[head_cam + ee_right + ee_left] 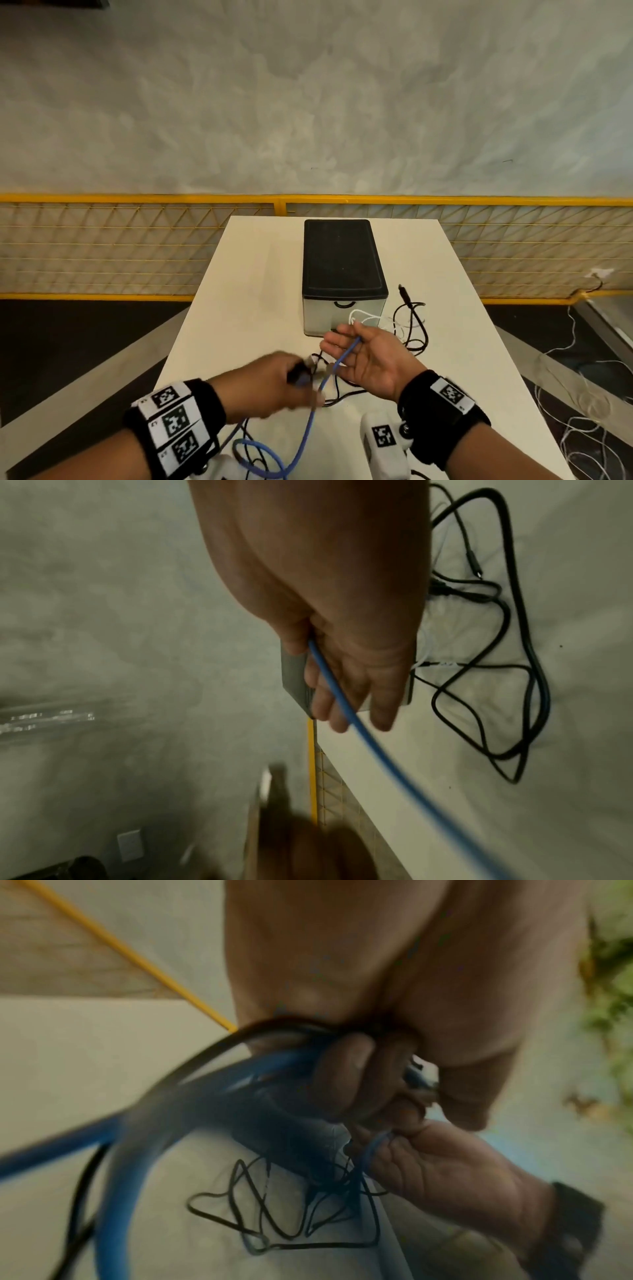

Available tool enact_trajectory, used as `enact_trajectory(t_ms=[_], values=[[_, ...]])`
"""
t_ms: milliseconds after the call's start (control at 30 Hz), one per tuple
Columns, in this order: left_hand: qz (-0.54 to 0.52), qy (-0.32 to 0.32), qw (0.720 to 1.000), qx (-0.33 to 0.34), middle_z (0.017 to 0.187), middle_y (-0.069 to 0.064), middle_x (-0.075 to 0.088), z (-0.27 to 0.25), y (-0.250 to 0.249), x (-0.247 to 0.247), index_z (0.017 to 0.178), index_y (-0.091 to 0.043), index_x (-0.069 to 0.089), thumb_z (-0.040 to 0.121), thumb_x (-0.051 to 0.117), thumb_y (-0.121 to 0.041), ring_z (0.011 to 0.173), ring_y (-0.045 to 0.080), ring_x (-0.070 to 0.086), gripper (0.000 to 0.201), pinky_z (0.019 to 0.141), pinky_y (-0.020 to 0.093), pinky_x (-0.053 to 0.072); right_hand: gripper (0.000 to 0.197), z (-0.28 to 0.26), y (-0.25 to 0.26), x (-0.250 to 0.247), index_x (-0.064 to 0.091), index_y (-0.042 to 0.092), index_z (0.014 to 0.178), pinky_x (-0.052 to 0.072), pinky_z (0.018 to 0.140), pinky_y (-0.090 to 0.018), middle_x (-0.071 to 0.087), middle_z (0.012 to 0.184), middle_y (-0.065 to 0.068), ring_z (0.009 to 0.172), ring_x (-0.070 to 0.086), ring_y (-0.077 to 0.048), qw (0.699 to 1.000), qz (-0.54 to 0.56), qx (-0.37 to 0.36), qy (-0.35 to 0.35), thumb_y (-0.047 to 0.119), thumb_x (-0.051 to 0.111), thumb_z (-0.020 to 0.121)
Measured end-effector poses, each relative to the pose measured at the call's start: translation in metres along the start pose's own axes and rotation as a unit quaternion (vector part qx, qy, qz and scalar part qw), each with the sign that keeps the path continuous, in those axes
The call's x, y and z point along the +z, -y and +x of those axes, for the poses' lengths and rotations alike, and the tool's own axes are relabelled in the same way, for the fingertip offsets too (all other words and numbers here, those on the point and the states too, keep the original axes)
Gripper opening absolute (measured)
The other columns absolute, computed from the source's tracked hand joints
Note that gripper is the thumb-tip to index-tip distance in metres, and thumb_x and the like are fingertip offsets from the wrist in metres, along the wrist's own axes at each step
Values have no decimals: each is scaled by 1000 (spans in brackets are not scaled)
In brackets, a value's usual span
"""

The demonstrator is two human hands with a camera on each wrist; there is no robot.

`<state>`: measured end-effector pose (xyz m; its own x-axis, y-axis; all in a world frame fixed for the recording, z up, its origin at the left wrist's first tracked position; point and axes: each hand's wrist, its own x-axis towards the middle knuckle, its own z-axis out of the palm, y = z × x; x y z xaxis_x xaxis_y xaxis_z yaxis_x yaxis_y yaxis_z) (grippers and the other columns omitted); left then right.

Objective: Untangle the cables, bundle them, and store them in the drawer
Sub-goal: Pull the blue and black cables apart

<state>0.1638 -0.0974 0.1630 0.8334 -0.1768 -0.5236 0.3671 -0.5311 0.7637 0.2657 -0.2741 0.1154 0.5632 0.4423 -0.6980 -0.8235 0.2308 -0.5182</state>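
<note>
A blue cable point(308, 431) loops at the table's near edge and rises to both hands. My left hand point(284, 380) is blurred; in the left wrist view its fingers point(346, 1069) curl round the blue cable point(51, 1153) and a black one. My right hand point(356, 356) is palm up with straight fingers, and the blue cable point(377, 756) lies across the right hand point(352, 696). Just behind it stands the drawer unit point(342, 260), black-topped, its drawer closed. A black cable point(416, 329) and a thin white cable point(363, 313) lie tangled to its right.
The white table point(246, 308) is narrow, with floor dropping off on both sides. A yellow mesh fence point(137, 246) runs behind it. Loose white cords point(575, 411) lie on the floor at the right. Thin black cable point(291, 1218) is strewn on the table under my hands.
</note>
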Motion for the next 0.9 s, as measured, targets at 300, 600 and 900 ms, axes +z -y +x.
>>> enact_trajectory(t_ms=[300, 600, 900], values=[[-205, -146, 965, 72, 48, -14, 58, 39, -31, 33, 76, -13, 63, 89, 65, 1, 41, -5, 52, 20, 43, 9, 40, 47, -23, -2, 8, 71, 10, 104, 54, 76, -40, 73, 92, -9, 78, 69, -22, 995, -86, 10, 50, 48, 42, 100], [-233, -102, 966, 48, 70, 12, 62, 15, -21, 10, 81, -8, 64, 93, 64, -14, 41, 8, 34, 13, 42, 19, 26, 28, -19, 9, -19, 62, 2, 99, 61, 58, -39, 74, 84, -13, 70, 75, -23, 999, 15, -12, -37, 25, 46, 102], [-113, -43, 991, 56, 64, -3, 63, 11, -11, 20, 82, -9, 63, 87, 68, -3, 40, -3, 47, 9, 44, 10, 37, 27, -21, 3, -7, 65, -4, 96, 62, 66, -40, 73, 97, -21, 77, 74, -30, 999, 40, 12, 14, 18, 50, 100]])
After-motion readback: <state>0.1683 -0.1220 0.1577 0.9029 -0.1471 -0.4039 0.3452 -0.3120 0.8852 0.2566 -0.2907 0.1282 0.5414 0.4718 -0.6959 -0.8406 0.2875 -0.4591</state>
